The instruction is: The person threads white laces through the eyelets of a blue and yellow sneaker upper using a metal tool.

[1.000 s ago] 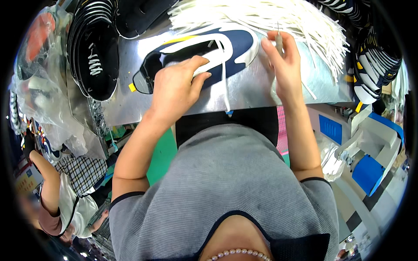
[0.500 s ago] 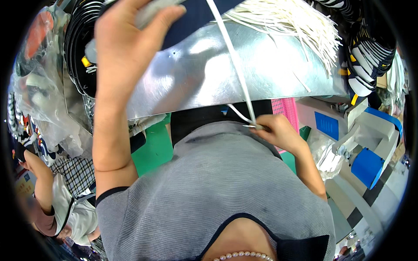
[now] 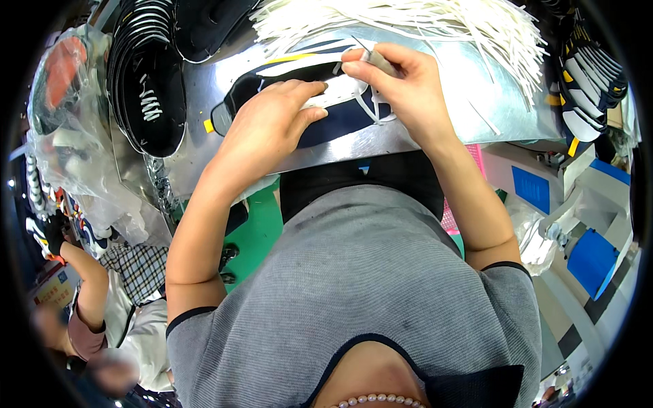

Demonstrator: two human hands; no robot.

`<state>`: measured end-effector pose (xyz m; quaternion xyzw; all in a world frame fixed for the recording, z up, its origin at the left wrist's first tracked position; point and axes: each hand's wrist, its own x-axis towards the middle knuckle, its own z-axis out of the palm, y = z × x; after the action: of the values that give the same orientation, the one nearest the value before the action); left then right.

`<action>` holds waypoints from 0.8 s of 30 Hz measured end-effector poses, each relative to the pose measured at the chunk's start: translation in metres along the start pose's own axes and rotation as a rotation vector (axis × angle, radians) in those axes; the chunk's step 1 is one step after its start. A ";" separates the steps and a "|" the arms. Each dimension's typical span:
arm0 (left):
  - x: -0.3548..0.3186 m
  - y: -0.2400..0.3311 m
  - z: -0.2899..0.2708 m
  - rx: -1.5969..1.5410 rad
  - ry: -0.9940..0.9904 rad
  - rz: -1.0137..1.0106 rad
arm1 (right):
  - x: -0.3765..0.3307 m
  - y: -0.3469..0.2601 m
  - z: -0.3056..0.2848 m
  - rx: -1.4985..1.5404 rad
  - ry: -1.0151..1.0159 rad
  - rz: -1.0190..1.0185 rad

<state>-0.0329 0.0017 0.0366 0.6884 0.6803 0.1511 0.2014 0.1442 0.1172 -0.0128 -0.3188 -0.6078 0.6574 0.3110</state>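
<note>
A navy, white and black shoe upper with yellow accents lies on the metal tabletop in front of me. My left hand grips it around the middle, thumb and fingertips at its white central strip. A white shoelace runs in loops through the upper's right part. Just above these loops, my right hand is closed around a hand tool with a pale, stubby handle and a thin metal tip pointing up and left. Whether the tip is hooked cannot be made out. My left hand covers part of the upper.
Loose white shoelaces are heaped along the table's far side. Black shoe uppers stand stacked at the left, more uppers at the right. Clear plastic bags hang at far left, near a co-worker. A grey-and-blue machine stands right.
My left hand has come down from the upper left with the upper, now on the table. My right hand has risen from my waist with the tool; the taut lace is now slack loops.
</note>
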 end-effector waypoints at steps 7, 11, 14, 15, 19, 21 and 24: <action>0.027 0.028 0.001 0.028 0.000 -0.115 | 0.017 0.007 0.006 0.457 0.113 0.019; 0.043 0.023 0.018 0.228 0.022 -0.188 | 0.018 0.011 0.014 0.559 0.223 -0.019; 0.041 0.013 0.031 0.183 0.222 -0.082 | 0.018 0.012 0.006 0.498 0.190 0.027; 0.042 0.013 0.033 0.186 0.221 -0.078 | 0.016 0.011 0.002 0.435 0.160 0.065; 0.044 0.009 0.039 0.089 0.360 -0.081 | -0.010 0.011 -0.016 0.125 0.141 0.054; 0.045 0.008 0.041 0.076 0.384 -0.095 | -0.026 0.017 -0.022 -0.238 0.092 -0.099; 0.049 0.005 0.042 0.084 0.414 -0.128 | -0.031 0.016 -0.024 -0.369 0.023 -0.129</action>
<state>-0.0071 0.0478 -0.0008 0.6060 0.7550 0.2477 0.0374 0.1819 0.1062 -0.0285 -0.3384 -0.7335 0.5100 0.2956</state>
